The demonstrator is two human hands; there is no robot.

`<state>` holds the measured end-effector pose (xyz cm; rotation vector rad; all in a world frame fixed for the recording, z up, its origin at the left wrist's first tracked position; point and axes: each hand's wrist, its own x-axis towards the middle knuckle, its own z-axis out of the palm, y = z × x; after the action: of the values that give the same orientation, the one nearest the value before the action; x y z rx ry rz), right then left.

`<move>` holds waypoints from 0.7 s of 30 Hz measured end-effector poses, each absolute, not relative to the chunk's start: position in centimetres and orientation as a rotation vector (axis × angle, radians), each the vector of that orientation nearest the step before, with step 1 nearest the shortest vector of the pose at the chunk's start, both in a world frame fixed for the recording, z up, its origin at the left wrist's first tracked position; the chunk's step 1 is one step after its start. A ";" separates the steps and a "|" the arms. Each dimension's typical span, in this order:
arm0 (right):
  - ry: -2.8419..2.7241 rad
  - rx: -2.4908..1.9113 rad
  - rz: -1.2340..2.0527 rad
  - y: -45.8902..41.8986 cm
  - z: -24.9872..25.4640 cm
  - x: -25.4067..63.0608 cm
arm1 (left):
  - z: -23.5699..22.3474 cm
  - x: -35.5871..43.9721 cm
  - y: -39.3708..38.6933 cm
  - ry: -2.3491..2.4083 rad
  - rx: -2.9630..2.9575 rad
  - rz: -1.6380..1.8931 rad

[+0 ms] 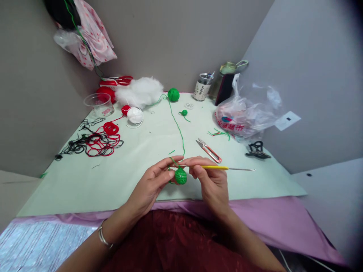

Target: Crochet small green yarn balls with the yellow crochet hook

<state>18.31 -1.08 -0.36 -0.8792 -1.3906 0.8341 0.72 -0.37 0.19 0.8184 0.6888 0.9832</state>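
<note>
Between my hands is a small round piece of green crochet (180, 176), pinched by the thumb and fingers of my left hand (154, 179). Green yarn (179, 130) runs over the left fingers and back across the table to a green yarn ball (173, 95). My right hand (211, 181) is closed around a crochet hook (215, 167) with a yellow grip. Its working tip points left and meets the top of the green piece; the other metal end sticks out to the right.
Orange-handled thread snips (209, 150) lie just beyond my right hand. Tangled red yarn (109, 139) and black yarn (76, 145) spread at left, near a clear plastic cup (99, 105). White stuffing (140, 92) sits at the back. A plastic bag (244, 113) and a black claw clip (257, 150) are at right.
</note>
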 end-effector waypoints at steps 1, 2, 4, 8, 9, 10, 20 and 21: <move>-1.365 -0.883 0.857 -1.0 -0.5 18.3 | 0.2 0.7 -0.4 0.702 0.834 0.987; -1.340 -0.881 0.876 -0.9 -0.6 18.3 | 0.2 0.7 -0.3 0.713 0.851 0.991; -1.292 -0.860 0.905 -0.8 -0.9 18.3 | 0.2 0.6 -0.3 0.732 0.880 1.001; -1.232 -0.815 0.936 -0.8 -1.1 18.0 | -0.1 0.5 -0.2 0.773 0.910 1.020; -1.229 -0.810 0.938 -0.9 -1.1 17.8 | -0.1 0.5 -0.2 0.788 0.921 1.027; -1.232 -0.805 0.937 -0.9 -1.0 17.7 | -0.1 0.5 -0.2 0.805 0.931 1.036; -1.343 -0.789 0.894 -0.8 -0.4 17.5 | 0.3 0.5 -0.3 0.708 0.873 1.051; -1.340 -0.795 0.896 -0.7 -0.5 17.6 | 0.4 0.5 -0.3 0.678 0.854 1.038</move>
<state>17.56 -0.72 -0.51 -0.7952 -1.3400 0.8965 0.46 -0.30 0.40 0.8544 0.6776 1.0382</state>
